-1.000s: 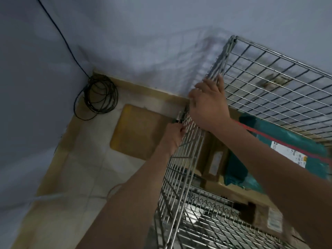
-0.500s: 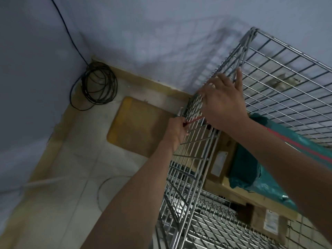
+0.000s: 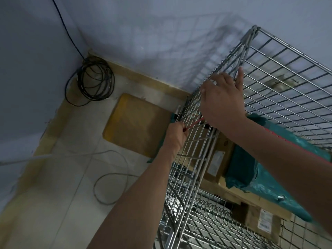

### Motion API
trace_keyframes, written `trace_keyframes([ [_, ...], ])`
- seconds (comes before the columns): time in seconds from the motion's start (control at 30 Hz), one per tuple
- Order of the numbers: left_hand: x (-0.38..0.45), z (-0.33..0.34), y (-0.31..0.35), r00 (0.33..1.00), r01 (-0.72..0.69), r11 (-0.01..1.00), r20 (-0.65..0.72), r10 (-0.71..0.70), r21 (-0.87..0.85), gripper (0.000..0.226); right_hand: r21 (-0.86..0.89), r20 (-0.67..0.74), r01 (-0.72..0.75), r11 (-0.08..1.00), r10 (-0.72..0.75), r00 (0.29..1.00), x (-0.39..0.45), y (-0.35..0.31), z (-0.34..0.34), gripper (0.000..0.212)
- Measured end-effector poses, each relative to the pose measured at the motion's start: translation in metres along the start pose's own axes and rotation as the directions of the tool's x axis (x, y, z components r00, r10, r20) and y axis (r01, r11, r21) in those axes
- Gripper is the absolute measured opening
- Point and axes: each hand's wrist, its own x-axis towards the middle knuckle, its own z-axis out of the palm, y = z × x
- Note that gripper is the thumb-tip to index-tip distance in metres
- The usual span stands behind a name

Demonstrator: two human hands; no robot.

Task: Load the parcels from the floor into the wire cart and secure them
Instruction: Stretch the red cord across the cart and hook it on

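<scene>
while left hand (image 3: 177, 134) pinches red strap (image 3: 195, 124)

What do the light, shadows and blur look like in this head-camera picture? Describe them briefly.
Head view: dim, bluish light; the wire cart throws a soft grid shadow on the wall; the right hand and nearby wires are motion-blurred, while the left hand is sharper; straight cart bars bow from wide-angle distortion; no glare.
</scene>
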Motion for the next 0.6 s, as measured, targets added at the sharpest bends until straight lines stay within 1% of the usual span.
trace_keyframes([
  [0.03,-0.001,0.000,0.000,1.000,0.002,1.000,-0.011,-0.002,-0.019,0.020,-0.010,-0.001,0.000,1.000,0.000,1.000,0.000,0.000,0.000,0.041],
  [0.07,-0.002,0.002,-0.004,0.999,-0.033,0.999,-0.007,0.033,0.031,0.018,-0.019,0.001,-0.003,1.000,0.004,1.000,0.000,0.000,-0.001,0.043],
  [0.1,-0.004,0.003,-0.007,1.000,-0.017,1.000,0.021,0.017,0.023,0.013,-0.024,0.007,-0.009,1.000,0.009,1.000,0.000,-0.001,-0.001,0.044],
  [0.13,-0.005,0.005,-0.011,0.999,-0.036,0.998,0.023,0.035,0.056,0.010,-0.027,0.013,-0.014,1.000,0.014,1.000,0.000,-0.001,-0.002,0.045],
  [0.2,-0.004,0.006,-0.013,0.999,-0.027,0.998,0.032,0.026,0.053,0.010,-0.030,0.022,-0.017,0.999,0.018,1.000,-0.001,-0.002,-0.003,0.044],
  [0.27,0.000,0.007,-0.014,0.997,-0.069,0.993,0.043,0.065,0.098,0.008,-0.018,0.021,-0.012,1.000,0.012,1.000,-0.001,-0.002,-0.003,0.040],
  [0.3,0.003,0.007,-0.015,0.995,-0.088,0.989,0.047,0.082,0.123,0.010,0.003,0.015,-0.008,1.000,0.008,1.000,-0.001,-0.001,-0.002,0.039],
  [0.37,0.003,0.006,-0.012,0.990,-0.121,0.987,0.084,0.112,0.109,0.016,0.089,0.013,-0.008,0.996,0.007,1.000,0.001,0.001,-0.003,0.036],
  [0.4,0.005,0.006,-0.014,0.984,-0.161,0.971,0.101,0.145,0.177,0.017,0.144,0.020,-0.008,0.989,0.005,1.000,0.001,0.002,-0.005,0.033],
  [0.43,0.005,0.006,-0.014,0.984,-0.168,0.957,0.098,0.149,0.238,0.015,0.189,0.027,-0.004,0.982,-0.002,1.000,0.002,0.004,-0.007,0.031],
  [0.47,0.004,0.004,-0.016,0.984,-0.173,0.951,0.098,0.152,0.258,0.014,0.213,0.027,0.009,0.977,-0.015,1.000,0.003,0.006,-0.009,0.029],
  [0.5,0.004,0.002,-0.017,0.990,-0.130,0.966,0.075,0.116,0.222,0.013,0.216,0.020,0.029,0.976,-0.034,0.999,0.005,0.009,-0.012,0.028],
  [0.57,0.003,-0.007,-0.023,0.991,-0.136,0.953,0.043,0.129,0.270,0.008,0.208,0.006,0.061,0.976,-0.063,0.998,0.010,0.011,-0.020,0.029],
  [0.6,0.006,-0.013,-0.027,0.990,-0.140,0.954,0.025,0.139,0.264,0.007,0.209,0.004,0.068,0.976,-0.070,0.998,0.014,0.011,-0.024,0.031],
])
